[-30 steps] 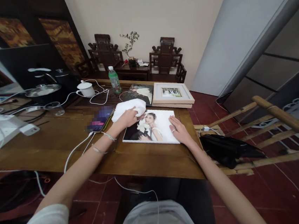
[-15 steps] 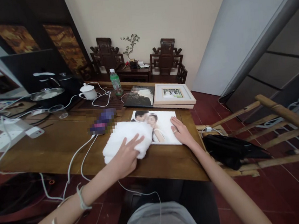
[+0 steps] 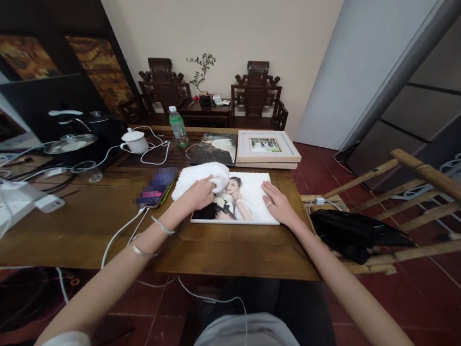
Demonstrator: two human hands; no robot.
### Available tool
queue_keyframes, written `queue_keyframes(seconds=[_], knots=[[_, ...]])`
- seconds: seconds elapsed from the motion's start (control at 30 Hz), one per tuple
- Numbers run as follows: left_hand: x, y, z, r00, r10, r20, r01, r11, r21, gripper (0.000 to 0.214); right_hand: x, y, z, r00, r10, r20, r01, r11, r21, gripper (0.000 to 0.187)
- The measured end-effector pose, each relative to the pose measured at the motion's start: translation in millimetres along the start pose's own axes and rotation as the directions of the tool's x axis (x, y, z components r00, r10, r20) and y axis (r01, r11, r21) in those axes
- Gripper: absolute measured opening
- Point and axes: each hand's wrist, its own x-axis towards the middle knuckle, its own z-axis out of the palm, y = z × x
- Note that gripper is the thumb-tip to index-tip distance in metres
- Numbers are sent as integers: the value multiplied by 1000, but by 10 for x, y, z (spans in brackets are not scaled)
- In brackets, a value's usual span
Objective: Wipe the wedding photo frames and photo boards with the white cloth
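A white cloth (image 3: 198, 177), folded and fluffy, covers the upper left of a wedding photo panel (image 3: 244, 207) lying flat on the wooden table. My left hand (image 3: 203, 193) presses on the cloth with its fingers bent into it. The panel's lower left and middle show beside the cloth, with pale clothing and a dark area. At the panel's right edge lies my right hand (image 3: 276, 201), flat with fingers stretched out, a ring on one finger; it holds nothing.
A phone (image 3: 156, 188) with a charging cable lies left of the cloth. Behind the panel are a dark photo panel (image 3: 214, 148) and stacked pale frames (image 3: 289, 148). A green bottle (image 3: 178, 127), a lidded white cup (image 3: 135, 142) and power strips (image 3: 5, 208) stand farther left.
My left hand has pushed the cloth up and away from me, uncovering the panel's lower left part and the phone's side. The right hand stays on the panel's right edge.
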Motion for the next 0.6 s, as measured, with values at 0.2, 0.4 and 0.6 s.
queue_keyframes(seconds=[0.2,0.4,0.6], knots=[[238,-162,54,997,-74,-37,73,997,-27,33,0,-24,-6,1000,9,-4,-9,1000,0,47],[193,-133,157,993,-90,-77,89,996,-10,32,5,-32,-6,1000,22,-11,-22,1000,18,46],[69,-39,124,996,-81,-23,81,997,-4,33,2,-5,8,1000,13,-18,-13,1000,26,47]])
